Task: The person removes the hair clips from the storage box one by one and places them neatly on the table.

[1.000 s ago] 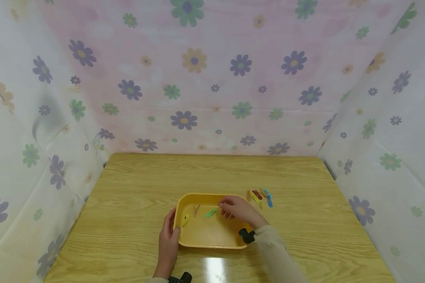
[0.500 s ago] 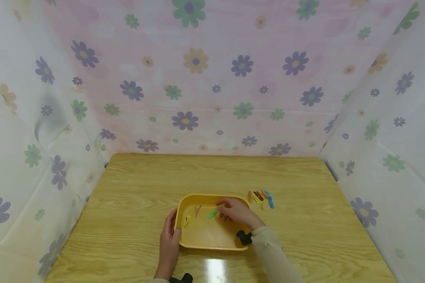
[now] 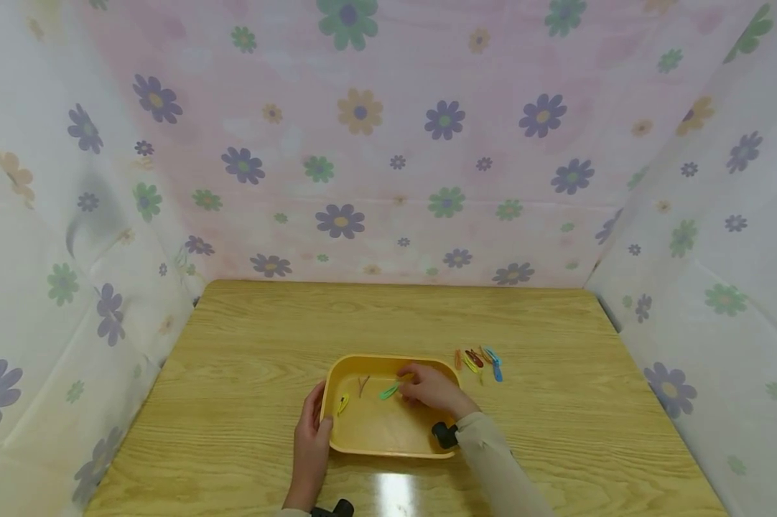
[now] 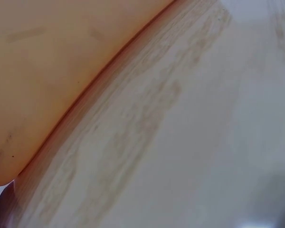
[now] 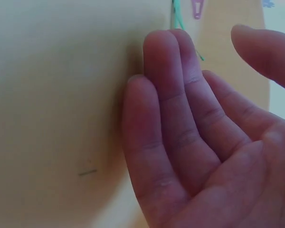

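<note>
A shallow yellow plastic tray lies on the wooden table. My left hand grips its left wall, thumb up at the rim and fingers along the outside. Inside the tray lie a green snap hair clip, a yellow hair clip and a thin pinkish clip. My right hand reaches over the right part of the tray, fingertips right at the green clip. In the right wrist view its fingers are extended and the thumb stands apart; part of the green clip shows beyond the fingertips.
Right of the tray, on the wooden table, lies a loose group of hair clips: a blue clip, a dark red clip, a yellow clip and several others. Flowered cloth hangs behind and at both sides.
My right hand has moved slightly left and down, bringing its fingertips to the green hair clip. The left hand stays on the tray's wall.
</note>
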`<move>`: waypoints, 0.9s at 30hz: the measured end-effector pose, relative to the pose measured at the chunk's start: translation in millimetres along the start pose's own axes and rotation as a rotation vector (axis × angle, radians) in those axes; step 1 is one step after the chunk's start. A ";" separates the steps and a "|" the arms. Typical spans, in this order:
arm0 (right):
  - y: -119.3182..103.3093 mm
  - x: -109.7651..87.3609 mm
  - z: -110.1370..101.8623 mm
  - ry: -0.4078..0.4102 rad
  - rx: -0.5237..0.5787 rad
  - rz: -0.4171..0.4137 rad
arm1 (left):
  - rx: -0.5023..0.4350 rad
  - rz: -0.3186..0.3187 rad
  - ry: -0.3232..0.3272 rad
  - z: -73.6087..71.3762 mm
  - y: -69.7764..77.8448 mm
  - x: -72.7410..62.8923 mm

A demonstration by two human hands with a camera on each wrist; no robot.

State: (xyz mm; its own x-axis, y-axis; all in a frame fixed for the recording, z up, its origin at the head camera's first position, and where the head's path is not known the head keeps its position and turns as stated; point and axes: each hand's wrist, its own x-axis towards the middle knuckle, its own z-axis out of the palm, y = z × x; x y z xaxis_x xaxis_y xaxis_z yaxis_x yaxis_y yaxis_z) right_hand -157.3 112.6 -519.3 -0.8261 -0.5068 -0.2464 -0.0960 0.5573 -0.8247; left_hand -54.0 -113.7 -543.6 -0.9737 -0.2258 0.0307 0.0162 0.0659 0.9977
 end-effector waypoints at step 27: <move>-4.2 7.4 9.7 0.006 -0.087 0.046 | -0.003 -0.018 -0.003 -1.2 -4.3 0.8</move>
State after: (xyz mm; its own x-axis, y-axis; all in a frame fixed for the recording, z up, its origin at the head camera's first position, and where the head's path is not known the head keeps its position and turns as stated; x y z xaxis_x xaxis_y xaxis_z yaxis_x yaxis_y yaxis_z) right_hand -157.6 100.2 -522.6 -0.8339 -0.4759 -0.2796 -0.1059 0.6351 -0.7651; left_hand -54.6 -115.4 -547.8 -0.9744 -0.2243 0.0124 -0.0008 0.0587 0.9983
